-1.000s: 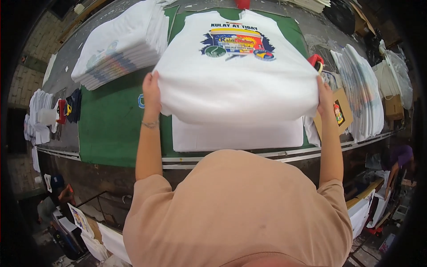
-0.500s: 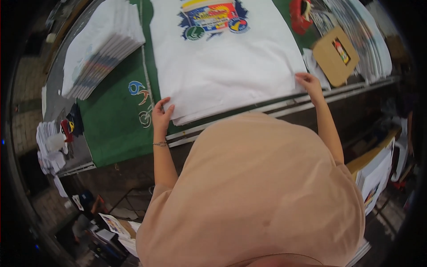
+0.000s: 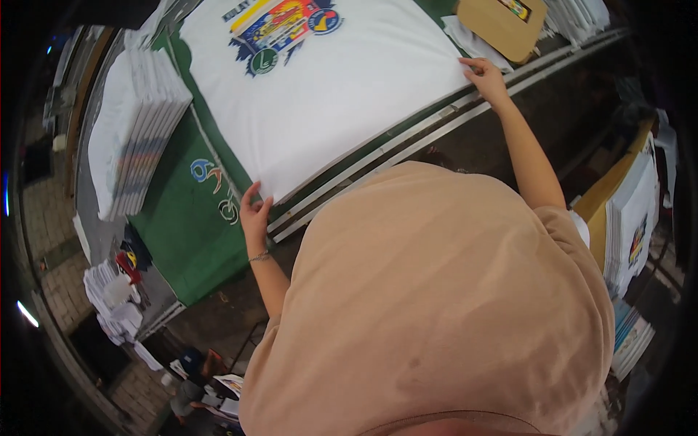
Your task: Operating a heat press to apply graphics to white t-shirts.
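A white sleeveless shirt [image 3: 320, 102] with a colorful printed design lies spread out on the green work mat [image 3: 174, 254]. At its lower left corner is my left hand [image 3: 256, 211], fingers apart, fingertips at the fabric's edge. My right hand [image 3: 483, 76] rests at the lower right corner, thumb and index finger apart on the hem. Neither hand visibly grips the cloth. My forearms reach up either side of my beige shirt.
A tall stack of folded white shirts [image 3: 134, 131] stands left of the spread one; brown cardboard [image 3: 498, 25] and more garments lie right. Metal rails [image 3: 378, 152] edge the table. Printed stacks [image 3: 625, 225] sit behind me at right; another person [image 3: 189, 392] works at lower left.
A second ago both my hands held the shirt raised by its sides; now it lies flat and my fingers have loosened at its corners. The view has turned.
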A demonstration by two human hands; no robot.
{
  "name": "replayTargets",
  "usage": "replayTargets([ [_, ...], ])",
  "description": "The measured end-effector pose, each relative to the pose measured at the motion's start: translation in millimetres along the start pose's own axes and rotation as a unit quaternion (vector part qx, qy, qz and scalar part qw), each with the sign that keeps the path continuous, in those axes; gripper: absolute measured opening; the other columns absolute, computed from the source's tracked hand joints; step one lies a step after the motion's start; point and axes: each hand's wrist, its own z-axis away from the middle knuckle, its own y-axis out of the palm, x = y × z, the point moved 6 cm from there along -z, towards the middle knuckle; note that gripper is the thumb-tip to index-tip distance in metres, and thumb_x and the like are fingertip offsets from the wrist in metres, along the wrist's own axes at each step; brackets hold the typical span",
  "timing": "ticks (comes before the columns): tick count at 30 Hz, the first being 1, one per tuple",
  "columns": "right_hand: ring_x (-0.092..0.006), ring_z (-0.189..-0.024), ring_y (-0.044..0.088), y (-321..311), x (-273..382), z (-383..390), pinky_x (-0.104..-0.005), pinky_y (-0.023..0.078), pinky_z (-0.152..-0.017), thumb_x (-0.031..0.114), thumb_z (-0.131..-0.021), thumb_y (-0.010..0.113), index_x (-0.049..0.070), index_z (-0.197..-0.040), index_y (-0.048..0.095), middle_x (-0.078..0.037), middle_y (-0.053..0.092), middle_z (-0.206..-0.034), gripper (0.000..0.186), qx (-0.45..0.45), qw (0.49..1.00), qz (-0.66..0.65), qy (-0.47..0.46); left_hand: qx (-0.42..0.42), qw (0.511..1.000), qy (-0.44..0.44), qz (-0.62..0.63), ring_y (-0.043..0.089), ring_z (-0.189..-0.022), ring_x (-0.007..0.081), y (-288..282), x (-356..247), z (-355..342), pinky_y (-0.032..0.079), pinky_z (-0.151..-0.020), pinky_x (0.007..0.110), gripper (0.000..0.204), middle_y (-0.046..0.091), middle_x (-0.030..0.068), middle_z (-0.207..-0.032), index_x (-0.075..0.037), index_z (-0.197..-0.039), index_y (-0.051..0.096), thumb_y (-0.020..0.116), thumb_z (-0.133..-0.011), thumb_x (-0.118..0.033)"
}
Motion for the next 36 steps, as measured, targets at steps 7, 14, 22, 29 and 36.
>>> replayTargets([
  [7, -0.0141, -0.069, 0.053, -39.8, -30.8, 97.6, -0.0283, 0.048, -0.068, 0.008, -0.074, 0.071, 0.012, -0.104, 0.070, -0.008, 0.054, -0.102, 0.030, -0.086, 0.993, 0.061, 0.061, -0.076, 0.968, 0.136, -0.197, 0.042, -0.065, 0.0070, -13.1, -58.5, -47.5, 0.041, -0.059, 0.022, 0.045, 0.053, 0.0056, -0.102, -0.008, -0.116, 0.060, 0.075, -0.073, -0.007],
  [14, -0.0103, -0.065, 0.052, -155.9, -127.5, 273.7, -0.0252, 0.047, -0.065, 0.017, -0.076, 0.074, 0.010, -0.101, 0.070, -0.006, 0.056, -0.097, 0.026, -0.374, 0.897, 0.076, 0.221, 0.136, 0.921, 0.290, -0.220, 0.045, -0.069, 0.0095, 214.9, -192.3, -69.7, 0.041, -0.060, 0.023, 0.035, 0.053, 0.0038, -0.097, -0.007, -0.117, 0.058, 0.068, -0.086, -0.020],
  [22, -0.0301, -0.092, 0.057, -249.1, -232.9, 653.8, -0.0377, 0.048, -0.080, 0.013, -0.075, 0.070, 0.009, -0.089, 0.071, -0.014, 0.063, -0.093, 0.015, -0.768, 0.501, 0.107, 0.384, 0.503, 0.760, 0.330, -0.246, 0.045, -0.070, 0.0041, 492.1, -221.9, 90.5, 0.038, -0.061, 0.020, 0.028, 0.058, -0.0010, -0.093, -0.004, -0.116, 0.059, 0.064, -0.089, -0.012],
  [29, -0.0306, -0.109, 0.050, -139.1, -212.8, 895.3, -0.0417, 0.041, -0.096, 0.014, -0.079, 0.066, 0.015, -0.102, 0.067, -0.014, 0.050, -0.120, 0.023, -0.823, 0.029, 0.001, 0.568, 0.695, 0.596, 0.319, -0.246, 0.049, -0.077, 0.0053, 627.7, -184.4, 263.8, 0.041, -0.068, 0.019, 0.027, 0.060, -0.0011, -0.089, -0.003, -0.114, 0.061, 0.065, -0.089, -0.012],
  [36, -0.0326, -0.117, 0.045, -87.7, -196.2, 941.3, -0.0452, 0.039, -0.099, 0.016, -0.080, 0.066, 0.013, -0.098, 0.066, -0.013, 0.048, -0.125, 0.019, -0.736, -0.046, 0.018, 0.675, 0.773, 0.445, 0.329, -0.312, 0.051, -0.077, 0.0069, 705.8, -156.4, 388.4, 0.043, -0.070, 0.021, 0.025, 0.059, 0.0003, -0.088, -0.002, -0.112, 0.061, 0.064, -0.089, -0.012],
])
